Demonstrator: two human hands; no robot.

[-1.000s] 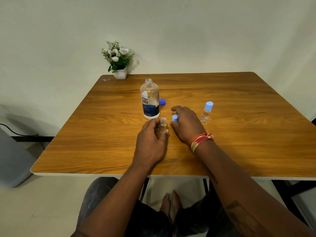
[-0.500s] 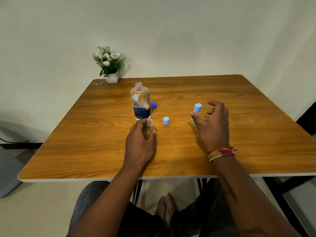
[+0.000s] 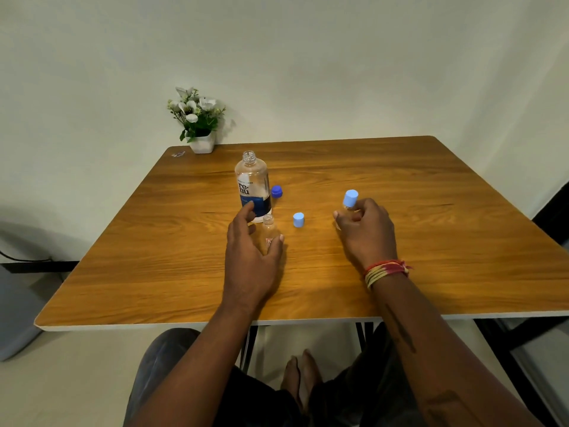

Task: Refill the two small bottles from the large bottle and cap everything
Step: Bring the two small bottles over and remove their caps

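Note:
The large clear bottle (image 3: 253,183) with a blue label stands uncapped near the table's middle, its dark blue cap (image 3: 276,191) lying just to its right. In front of it stands an uncapped small clear bottle (image 3: 269,230), and my left hand (image 3: 251,251) is curled loosely around it, fingers spread, thumb touching its right side. A light blue cap (image 3: 298,219) lies on the table between my hands. My right hand (image 3: 366,231) grips the second small bottle, whose light blue cap (image 3: 350,198) sticks up above my fingers; its body is mostly hidden.
A white pot of artificial flowers (image 3: 198,121) stands at the far left corner of the wooden table (image 3: 431,211), with a small wrapper (image 3: 178,154) beside it. A dark chair edge (image 3: 551,211) shows at the right. My knees and feet are under the near edge.
My right hand moved right from the loose light blue cap and closed around the capped small bottle. My left hand's fingers loosened and spread around the open small bottle.

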